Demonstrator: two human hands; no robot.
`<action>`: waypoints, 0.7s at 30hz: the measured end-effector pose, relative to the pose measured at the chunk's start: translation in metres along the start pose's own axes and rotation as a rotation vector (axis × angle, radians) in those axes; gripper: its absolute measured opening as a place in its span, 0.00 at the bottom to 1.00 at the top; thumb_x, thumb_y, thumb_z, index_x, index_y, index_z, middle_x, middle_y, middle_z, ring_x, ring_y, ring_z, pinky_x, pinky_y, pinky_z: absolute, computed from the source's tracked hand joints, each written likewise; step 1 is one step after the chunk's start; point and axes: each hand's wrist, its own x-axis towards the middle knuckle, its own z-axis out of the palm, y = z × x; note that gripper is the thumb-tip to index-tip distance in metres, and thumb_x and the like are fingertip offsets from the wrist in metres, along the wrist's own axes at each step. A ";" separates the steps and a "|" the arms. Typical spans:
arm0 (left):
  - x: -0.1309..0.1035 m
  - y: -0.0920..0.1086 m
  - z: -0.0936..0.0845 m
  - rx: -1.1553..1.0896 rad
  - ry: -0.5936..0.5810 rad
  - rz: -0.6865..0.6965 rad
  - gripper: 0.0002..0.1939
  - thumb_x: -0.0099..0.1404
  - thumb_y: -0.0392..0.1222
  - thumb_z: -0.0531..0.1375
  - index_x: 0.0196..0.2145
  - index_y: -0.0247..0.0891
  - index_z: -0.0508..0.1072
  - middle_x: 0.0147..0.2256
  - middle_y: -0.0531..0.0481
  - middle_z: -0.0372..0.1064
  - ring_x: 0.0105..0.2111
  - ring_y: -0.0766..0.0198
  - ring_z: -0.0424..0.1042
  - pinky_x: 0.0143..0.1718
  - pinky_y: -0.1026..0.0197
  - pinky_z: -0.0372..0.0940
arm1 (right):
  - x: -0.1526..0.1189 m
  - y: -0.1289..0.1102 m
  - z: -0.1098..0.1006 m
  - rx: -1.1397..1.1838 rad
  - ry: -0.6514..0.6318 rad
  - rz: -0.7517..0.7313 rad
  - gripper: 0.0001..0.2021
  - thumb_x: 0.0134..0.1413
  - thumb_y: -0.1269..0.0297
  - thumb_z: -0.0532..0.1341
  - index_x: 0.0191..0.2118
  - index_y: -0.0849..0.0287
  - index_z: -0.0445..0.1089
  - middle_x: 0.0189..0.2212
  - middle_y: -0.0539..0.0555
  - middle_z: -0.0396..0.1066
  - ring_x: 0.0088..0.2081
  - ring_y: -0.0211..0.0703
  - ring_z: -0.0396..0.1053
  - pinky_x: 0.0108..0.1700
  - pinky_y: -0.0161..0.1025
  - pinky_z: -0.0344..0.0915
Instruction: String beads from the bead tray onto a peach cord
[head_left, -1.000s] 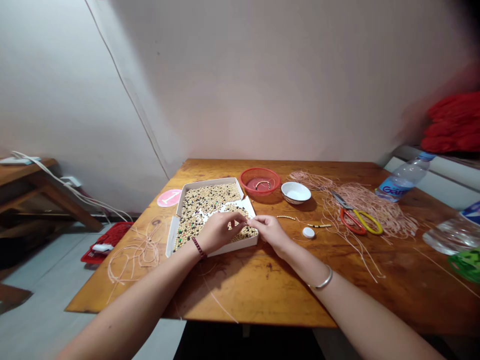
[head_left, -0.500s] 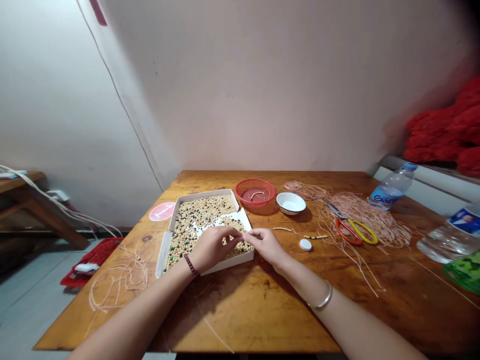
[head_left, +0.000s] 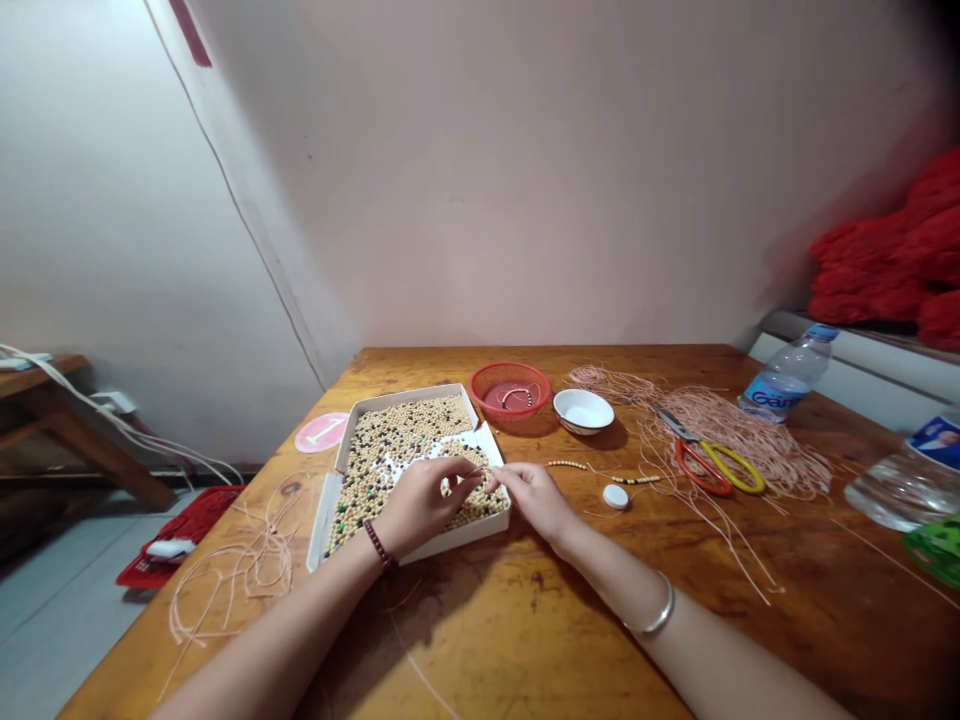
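As the left hand [head_left: 420, 505] and right hand [head_left: 536, 502] part slightly by the box [head_left: 472, 531]'s right edge, their shared pinch seems eased; what either grasps, I cannot tell.

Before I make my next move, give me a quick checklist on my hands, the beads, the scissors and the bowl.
1. Left hand over the white box: ok, its fingers reach above the beads.
2. Right hand close to the left: ok, fingertips near each other at the box's right side.
3. Secure grip: cannot tell, what lies between the fingertips is too small to make out.
4. Beads within reach: ok, many lie in the box.
5. Scissors clear of the pink string: not ok, they lie partly on it.
6. Bowl upright: ok.
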 end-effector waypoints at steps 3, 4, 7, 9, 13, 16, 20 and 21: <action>0.001 0.001 -0.001 -0.023 0.003 0.000 0.07 0.65 0.40 0.56 0.34 0.39 0.74 0.31 0.52 0.75 0.28 0.67 0.70 0.30 0.66 0.62 | 0.000 0.000 0.001 -0.036 -0.041 -0.020 0.17 0.50 0.53 0.58 0.22 0.62 0.74 0.21 0.53 0.69 0.28 0.41 0.65 0.35 0.37 0.58; 0.001 0.001 -0.001 -0.027 0.003 0.003 0.07 0.65 0.40 0.56 0.34 0.39 0.74 0.31 0.52 0.75 0.27 0.68 0.70 0.29 0.67 0.62 | 0.000 0.000 0.001 -0.041 -0.051 -0.025 0.17 0.50 0.54 0.57 0.22 0.62 0.74 0.21 0.53 0.70 0.28 0.41 0.65 0.35 0.37 0.58; 0.001 0.002 -0.001 -0.040 -0.011 0.013 0.07 0.65 0.39 0.56 0.34 0.39 0.74 0.31 0.52 0.75 0.27 0.69 0.69 0.29 0.67 0.62 | -0.001 0.001 0.002 -0.038 -0.060 -0.029 0.17 0.50 0.54 0.57 0.23 0.62 0.74 0.22 0.53 0.71 0.29 0.41 0.66 0.36 0.36 0.59; 0.001 0.003 -0.002 -0.044 -0.021 0.011 0.07 0.65 0.39 0.56 0.34 0.38 0.74 0.31 0.52 0.75 0.27 0.69 0.69 0.30 0.67 0.62 | -0.001 0.001 0.001 -0.033 -0.051 -0.023 0.17 0.50 0.54 0.57 0.23 0.62 0.74 0.23 0.53 0.71 0.29 0.41 0.66 0.36 0.36 0.59; 0.002 0.004 -0.001 -0.043 -0.027 0.002 0.06 0.65 0.38 0.56 0.35 0.38 0.74 0.32 0.51 0.75 0.28 0.69 0.69 0.31 0.67 0.62 | 0.000 0.002 0.000 -0.061 -0.045 -0.024 0.17 0.50 0.55 0.56 0.23 0.63 0.75 0.20 0.52 0.69 0.27 0.39 0.63 0.33 0.35 0.57; 0.002 0.003 -0.001 -0.038 -0.026 0.007 0.06 0.65 0.38 0.56 0.35 0.38 0.74 0.32 0.51 0.75 0.28 0.69 0.69 0.32 0.67 0.62 | -0.001 0.002 -0.001 -0.066 -0.048 -0.034 0.17 0.51 0.56 0.56 0.23 0.62 0.75 0.20 0.52 0.69 0.26 0.39 0.63 0.33 0.35 0.56; 0.002 0.003 -0.001 -0.028 -0.035 0.006 0.07 0.66 0.38 0.56 0.35 0.38 0.74 0.32 0.51 0.74 0.28 0.68 0.69 0.32 0.66 0.61 | 0.000 0.003 -0.001 -0.075 -0.049 -0.041 0.17 0.51 0.57 0.56 0.23 0.62 0.75 0.20 0.51 0.69 0.26 0.38 0.62 0.32 0.35 0.56; 0.002 0.003 -0.001 -0.023 -0.037 0.006 0.07 0.66 0.38 0.56 0.35 0.38 0.74 0.32 0.51 0.74 0.28 0.68 0.69 0.31 0.67 0.61 | 0.000 0.004 -0.001 -0.076 -0.050 -0.043 0.17 0.51 0.57 0.56 0.23 0.62 0.75 0.20 0.52 0.70 0.26 0.38 0.62 0.33 0.35 0.56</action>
